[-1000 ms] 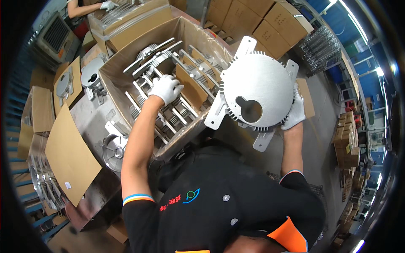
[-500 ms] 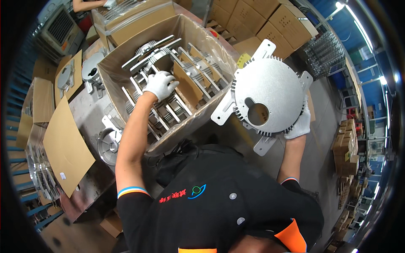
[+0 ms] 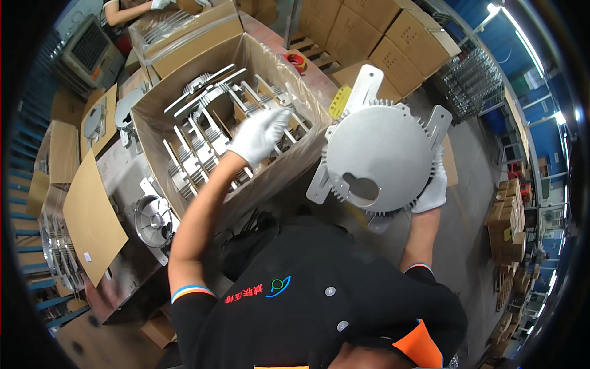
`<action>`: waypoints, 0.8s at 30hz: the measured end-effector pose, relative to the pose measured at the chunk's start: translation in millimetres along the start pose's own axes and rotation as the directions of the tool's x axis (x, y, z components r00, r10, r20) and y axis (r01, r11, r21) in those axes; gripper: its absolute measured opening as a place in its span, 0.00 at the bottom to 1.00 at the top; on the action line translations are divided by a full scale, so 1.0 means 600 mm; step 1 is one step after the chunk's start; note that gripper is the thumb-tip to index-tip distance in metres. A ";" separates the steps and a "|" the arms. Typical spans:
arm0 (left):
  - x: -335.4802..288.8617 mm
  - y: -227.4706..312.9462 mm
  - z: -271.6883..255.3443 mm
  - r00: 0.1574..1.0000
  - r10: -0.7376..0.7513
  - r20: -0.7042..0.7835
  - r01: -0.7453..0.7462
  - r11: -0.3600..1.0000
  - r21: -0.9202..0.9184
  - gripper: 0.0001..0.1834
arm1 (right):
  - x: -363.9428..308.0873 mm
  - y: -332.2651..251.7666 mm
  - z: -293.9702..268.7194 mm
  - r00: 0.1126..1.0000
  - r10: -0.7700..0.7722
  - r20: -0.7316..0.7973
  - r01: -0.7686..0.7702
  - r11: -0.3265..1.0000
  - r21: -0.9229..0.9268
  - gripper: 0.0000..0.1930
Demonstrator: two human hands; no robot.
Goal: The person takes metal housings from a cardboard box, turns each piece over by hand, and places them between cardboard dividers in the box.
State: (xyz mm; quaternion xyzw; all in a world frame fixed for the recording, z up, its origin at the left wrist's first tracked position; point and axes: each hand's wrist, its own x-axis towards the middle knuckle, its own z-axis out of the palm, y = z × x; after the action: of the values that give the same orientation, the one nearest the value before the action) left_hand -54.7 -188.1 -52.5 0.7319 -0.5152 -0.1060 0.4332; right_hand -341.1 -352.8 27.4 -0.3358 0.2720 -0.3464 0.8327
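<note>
My right hand (image 3: 432, 190), in a white glove, grips the finned rim of a round silver metal casting (image 3: 381, 150). This plate-like part has mounting lugs around it and a keyhole-shaped opening, and its flat face is turned up. It is held to the right of an open carton (image 3: 144, 126) lined with clear plastic. Over the carton is my gloved left hand (image 3: 261, 135), slightly blurred, its fingers stretched toward the right and nothing visible in them. Below that hand, several similar castings (image 3: 206, 144) stand on edge in rows, with brown cardboard dividers between some of them.
On the metal table left of the carton lie another casting (image 3: 153, 220) and a cardboard sheet (image 3: 92, 215). A second carton (image 3: 196, 40) stands behind, with another person's gloved hand (image 3: 161, 3) near it. Stacked boxes (image 3: 399, 55) rise at the back right.
My left hand has moved right across the carton, away from the standing castings. The casting in my right hand has tilted and shifted slightly left and down. The other person's hands have moved.
</note>
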 end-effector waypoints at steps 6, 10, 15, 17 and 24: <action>0.007 0.114 0.119 0.838 -0.369 0.402 0.496 0.211 -0.842 0.18 | 0.008 0.003 -0.023 0.987 -0.152 0.053 0.155 0.985 -0.071 0.23; -0.020 0.061 0.204 0.986 -0.169 -0.016 0.090 0.599 -0.796 0.16 | 0.018 0.004 -0.063 0.959 -0.245 0.144 0.265 0.954 -0.142 0.20; -0.016 0.068 0.214 0.988 -0.123 0.096 0.134 0.347 -0.928 0.15 | 0.030 0.006 -0.103 0.961 -0.278 -0.003 0.276 0.956 -0.102 0.18; -0.010 0.068 0.216 0.993 -0.068 0.099 0.120 0.517 -0.847 0.14 | 0.037 0.012 -0.132 0.936 -0.347 0.054 0.351 0.916 -0.194 0.19; 0.001 0.161 0.161 0.865 -0.482 0.141 0.385 0.455 -0.803 0.32 | 0.055 0.022 -0.140 0.981 -0.187 -0.051 0.193 0.964 0.182 0.21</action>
State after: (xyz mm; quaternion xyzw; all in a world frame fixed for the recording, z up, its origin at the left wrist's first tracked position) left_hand -176.3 -248.4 -38.8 0.5625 -0.1809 -0.3963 0.7027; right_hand -373.0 -402.0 -42.4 -0.2751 0.2191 -0.4540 0.8187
